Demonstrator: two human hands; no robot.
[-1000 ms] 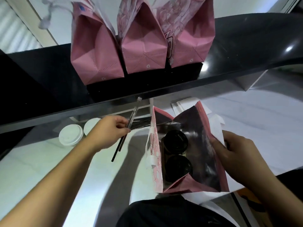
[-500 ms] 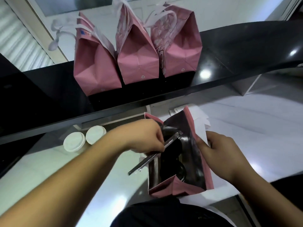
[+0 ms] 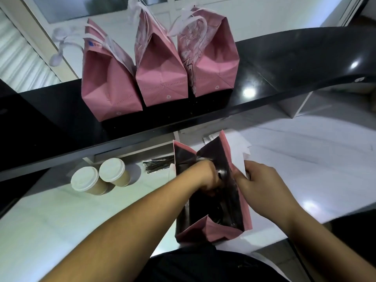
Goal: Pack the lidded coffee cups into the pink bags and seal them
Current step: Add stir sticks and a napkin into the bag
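1. On the white counter (image 3: 50,220), near edge: open pink bag (image 3: 246,204) with dark lining, standing upright.
2. Left hand (image 3: 205,178) down inside the bag mouth, fingers curled; what they hold, cannot tell.
3. Right hand (image 3: 262,184) pinching the bag's right wall.
4. Left of the bag: two lidded cups (image 3: 97,177) side by side, and a heap of black straws (image 3: 158,164) near them.
5. Up on the glossy black shelf (image 3: 295,64): three closed pink bags (image 3: 160,64) in a row, white handles up, in front of a white wall.

Open pink bag (image 3: 242,202): matt paper outside, glossy dark lining. Far shelf (image 3: 305,64): polished black, reflective. Cups (image 3: 101,180): brown paper, matt white plastic lids. Surface (image 3: 305,159): smooth, glossy white.
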